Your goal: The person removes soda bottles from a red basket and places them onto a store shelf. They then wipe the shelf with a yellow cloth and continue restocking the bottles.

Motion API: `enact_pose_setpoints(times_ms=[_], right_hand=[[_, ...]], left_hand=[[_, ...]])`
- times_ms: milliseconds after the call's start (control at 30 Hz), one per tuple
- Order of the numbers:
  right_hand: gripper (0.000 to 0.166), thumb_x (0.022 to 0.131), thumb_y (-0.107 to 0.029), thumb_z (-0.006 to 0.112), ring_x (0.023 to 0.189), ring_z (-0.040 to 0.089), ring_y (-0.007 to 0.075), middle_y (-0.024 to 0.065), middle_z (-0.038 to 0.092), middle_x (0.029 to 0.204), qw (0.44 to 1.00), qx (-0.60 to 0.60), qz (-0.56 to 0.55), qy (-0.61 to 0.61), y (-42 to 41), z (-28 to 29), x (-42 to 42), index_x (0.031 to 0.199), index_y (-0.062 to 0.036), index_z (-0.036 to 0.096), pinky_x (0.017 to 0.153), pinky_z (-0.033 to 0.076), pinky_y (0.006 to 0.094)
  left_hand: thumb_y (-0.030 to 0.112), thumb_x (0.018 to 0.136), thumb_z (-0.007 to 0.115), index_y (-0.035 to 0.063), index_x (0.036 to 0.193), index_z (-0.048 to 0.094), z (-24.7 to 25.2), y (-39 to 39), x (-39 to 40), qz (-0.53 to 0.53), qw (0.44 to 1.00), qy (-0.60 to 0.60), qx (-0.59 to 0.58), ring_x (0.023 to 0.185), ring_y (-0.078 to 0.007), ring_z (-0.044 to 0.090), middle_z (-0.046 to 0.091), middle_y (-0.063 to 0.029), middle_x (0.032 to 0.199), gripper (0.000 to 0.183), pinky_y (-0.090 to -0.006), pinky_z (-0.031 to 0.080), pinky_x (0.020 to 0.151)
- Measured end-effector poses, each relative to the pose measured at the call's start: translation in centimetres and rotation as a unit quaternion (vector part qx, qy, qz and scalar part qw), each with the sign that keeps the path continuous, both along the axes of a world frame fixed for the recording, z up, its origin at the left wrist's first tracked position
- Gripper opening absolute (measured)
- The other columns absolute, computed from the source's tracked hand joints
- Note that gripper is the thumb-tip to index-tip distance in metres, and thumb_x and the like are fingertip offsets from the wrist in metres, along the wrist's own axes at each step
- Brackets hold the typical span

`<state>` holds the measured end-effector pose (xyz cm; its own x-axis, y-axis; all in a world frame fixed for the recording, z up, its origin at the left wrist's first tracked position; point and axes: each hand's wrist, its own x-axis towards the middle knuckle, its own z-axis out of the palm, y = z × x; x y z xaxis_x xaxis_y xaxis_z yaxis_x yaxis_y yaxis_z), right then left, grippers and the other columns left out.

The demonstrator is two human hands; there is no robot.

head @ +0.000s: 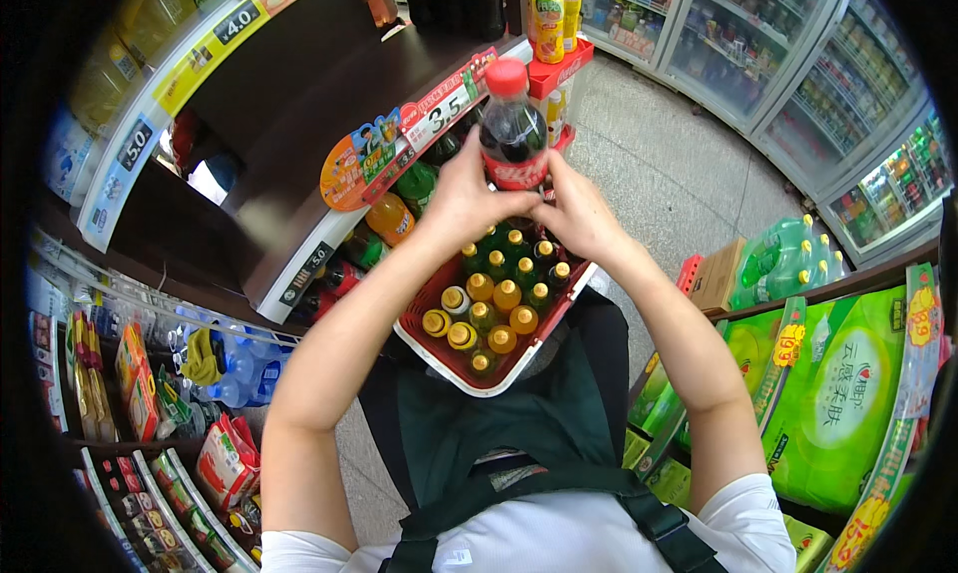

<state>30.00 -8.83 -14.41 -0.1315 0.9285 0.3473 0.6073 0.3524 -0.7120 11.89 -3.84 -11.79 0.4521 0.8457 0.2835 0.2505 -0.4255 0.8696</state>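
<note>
Between my two hands I hold a cola bottle [515, 131] with a red cap and red label, roughly upright above the front end of a basket. My left hand [471, 187] grips its left side and my right hand [576, 210] its right side, the thumbs meeting low in front. Below, a dark red plastic basket with a white rim [490, 387] holds several bottles with yellow caps, among them orange drink bottles [507, 294] and dark green bottles [526, 273]. My hands and forearms hide the basket's far end.
On my left stands a dark shelf [322, 86] with price strips; soda bottles [391, 217] line the level below. Glass-door coolers [741, 41] run along the far right. Green tissue packs [838, 393] and shrink-wrapped bottles [786, 262] stand at right. Grey floor [636, 135] lies between.
</note>
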Motion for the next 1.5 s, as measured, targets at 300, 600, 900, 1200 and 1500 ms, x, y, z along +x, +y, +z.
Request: enact_pose_setpoints(times_ms=[300, 600, 900, 1200, 1500], right_hand=[[0.064, 0.078, -0.014, 0.076, 0.114, 0.06, 0.0426, 0.0243, 0.063, 0.12, 0.993, -0.104, -0.047, -0.016, -0.7, -12.5, 4.5, 0.133, -0.0027, 0.046, 0.093, 0.05, 0.0465], [0.071, 0.082, -0.021, 0.078, 0.119, 0.06, 0.0381, 0.0231, 0.062, 0.125, 0.971, -0.207, -0.108, 0.058, -0.5, -20.2, 4.8, 0.138, -0.0019, 0.04, 0.1, 0.047, 0.043], [0.064, 0.084, -0.029, 0.075, 0.1, 0.068, 0.0404, 0.0247, 0.069, 0.104, 0.951, -0.245, -0.171, 0.079, -0.6, -24.2, 3.7, 0.129, 0.0024, 0.042, 0.086, 0.054, 0.0462], [0.079, 0.075, -0.032, 0.082, 0.096, 0.069, 0.04, 0.0242, 0.068, 0.106, 0.954, -0.228, -0.183, 0.067, -1.4, -23.3, 2.8, 0.134, 0.0008, 0.039, 0.083, 0.054, 0.0463], [0.077, 0.077, -0.027, 0.079, 0.1, 0.067, 0.0437, 0.0276, 0.067, 0.11, 0.956, -0.217, -0.191, 0.044, -0.9, -22.3, 2.2, 0.137, 0.0003, 0.038, 0.085, 0.054, 0.0485]], left_hand=[[0.027, 0.06, 0.09, 0.0049, 0.136, 0.042, -15.5, 0.5, 5.7, 0.014, 0.996, -0.008, -0.084, 0.114, -0.0316, 0.065, 0.065, -0.0187, 0.121, 0.093, -0.0404, 0.051, 0.097], [0.028, 0.06, 0.087, 0.006, 0.134, 0.043, -19.8, 2.6, 8.1, -0.021, 0.98, 0.128, -0.15, 0.108, -0.0363, 0.067, 0.068, -0.0204, 0.113, 0.089, -0.0412, 0.052, 0.094], [0.034, 0.06, 0.087, 0.007, 0.13, 0.044, -23.2, 3.9, 8.0, -0.023, 0.957, 0.212, -0.197, 0.108, -0.0388, 0.066, 0.067, -0.0222, 0.115, 0.086, -0.0439, 0.051, 0.094], [0.029, 0.065, 0.088, 0.0079, 0.133, 0.044, -24.4, 2.5, 6.4, -0.026, 0.98, 0.104, -0.17, 0.103, -0.0279, 0.068, 0.067, -0.0163, 0.117, 0.084, -0.0386, 0.053, 0.089], [0.027, 0.069, 0.087, 0.0053, 0.136, 0.043, -24.4, 2.3, 6.2, -0.001, 0.98, 0.085, -0.179, 0.1, -0.0253, 0.069, 0.067, -0.0149, 0.115, 0.083, -0.0374, 0.054, 0.085]])
